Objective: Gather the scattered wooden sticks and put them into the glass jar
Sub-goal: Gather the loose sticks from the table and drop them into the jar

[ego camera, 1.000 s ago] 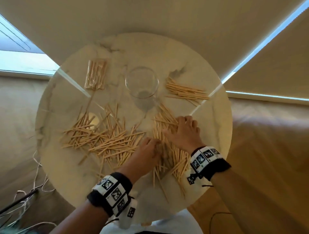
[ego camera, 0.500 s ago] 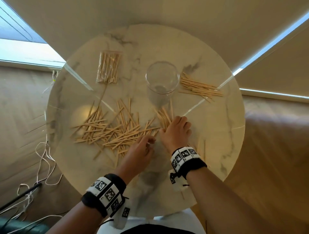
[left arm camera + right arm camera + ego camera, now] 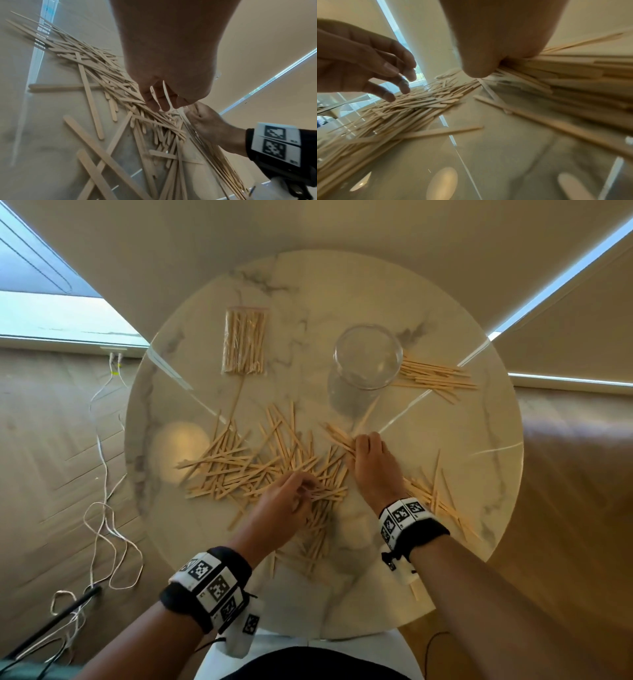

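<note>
A clear glass jar (image 3: 368,356) stands upright and empty-looking at the back centre of the round marble table (image 3: 479,440). A big heap of flat wooden sticks (image 3: 246,467) lies left of centre. My left hand (image 3: 306,489) hovers on the heap's near right edge, fingers (image 3: 402,86) loosely spread and touching the top sticks, holding nothing. My right hand (image 3: 363,441) sits just in front of the jar and grips a bunch of sticks (image 3: 337,434). That bunch (image 3: 565,78) runs under the palm in the right wrist view.
A clear bag of sticks (image 3: 245,340) lies at the back left. A loose fan of sticks (image 3: 435,374) lies right of the jar, and more sticks (image 3: 431,498) near my right wrist. Cables (image 3: 102,508) trail on the floor at the left.
My right hand went from lying flat on the right-hand sticks to gripping a bunch nearer the jar. My left hand slid left onto the big heap. The head view shifted.
</note>
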`<state>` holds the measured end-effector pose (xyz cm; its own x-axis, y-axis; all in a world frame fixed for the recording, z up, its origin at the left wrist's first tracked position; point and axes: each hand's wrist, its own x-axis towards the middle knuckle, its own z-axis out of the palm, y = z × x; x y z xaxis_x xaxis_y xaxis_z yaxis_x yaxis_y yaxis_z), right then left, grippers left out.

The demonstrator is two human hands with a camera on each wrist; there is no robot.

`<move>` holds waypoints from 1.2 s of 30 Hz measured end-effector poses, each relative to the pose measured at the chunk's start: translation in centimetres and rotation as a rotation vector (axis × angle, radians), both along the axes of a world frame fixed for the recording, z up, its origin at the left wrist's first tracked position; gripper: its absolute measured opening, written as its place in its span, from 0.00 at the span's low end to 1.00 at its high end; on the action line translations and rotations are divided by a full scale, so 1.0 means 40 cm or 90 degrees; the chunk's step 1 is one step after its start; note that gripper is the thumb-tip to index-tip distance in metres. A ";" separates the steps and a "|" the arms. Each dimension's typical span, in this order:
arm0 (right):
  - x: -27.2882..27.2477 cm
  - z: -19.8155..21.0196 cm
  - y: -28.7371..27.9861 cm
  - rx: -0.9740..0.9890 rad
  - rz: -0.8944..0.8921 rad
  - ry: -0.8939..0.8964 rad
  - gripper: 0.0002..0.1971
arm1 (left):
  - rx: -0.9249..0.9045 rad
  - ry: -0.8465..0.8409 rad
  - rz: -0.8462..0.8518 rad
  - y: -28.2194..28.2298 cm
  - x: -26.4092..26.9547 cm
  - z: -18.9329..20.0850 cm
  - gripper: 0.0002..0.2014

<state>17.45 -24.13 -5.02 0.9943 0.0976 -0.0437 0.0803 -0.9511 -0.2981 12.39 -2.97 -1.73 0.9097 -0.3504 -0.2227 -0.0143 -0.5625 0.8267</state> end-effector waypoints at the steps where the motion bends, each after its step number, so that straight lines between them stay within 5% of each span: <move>1: -0.002 0.008 -0.005 0.028 0.021 -0.012 0.13 | -0.001 0.000 0.000 0.007 0.006 -0.002 0.13; 7: 0.012 0.091 -0.012 0.220 0.070 -0.034 0.11 | -0.021 -0.048 0.032 0.021 0.044 0.003 0.10; 13: 0.069 0.226 0.031 0.496 -0.125 -0.118 0.20 | -0.030 -0.092 0.096 -0.017 0.065 0.029 0.11; 19: 0.121 0.359 0.036 0.959 -0.363 -0.189 0.18 | -0.092 0.000 0.139 -0.094 0.052 0.049 0.34; 22: 0.137 0.379 0.009 1.141 -0.438 -0.154 0.23 | -0.140 -0.003 0.171 -0.139 0.062 0.065 0.36; 27: 0.110 0.376 0.013 1.269 -0.564 -0.064 0.19 | -0.428 0.045 0.389 -0.193 0.083 0.117 0.16; 36: 0.102 0.324 0.022 1.392 -0.589 0.052 0.21 | -0.412 0.019 0.425 -0.205 0.070 0.168 0.15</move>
<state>21.54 -23.25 7.93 0.7900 -0.2560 -0.5571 -0.0721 0.8635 -0.4991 15.17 -11.19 4.98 0.9646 0.1797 -0.1929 0.1721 0.1247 0.9771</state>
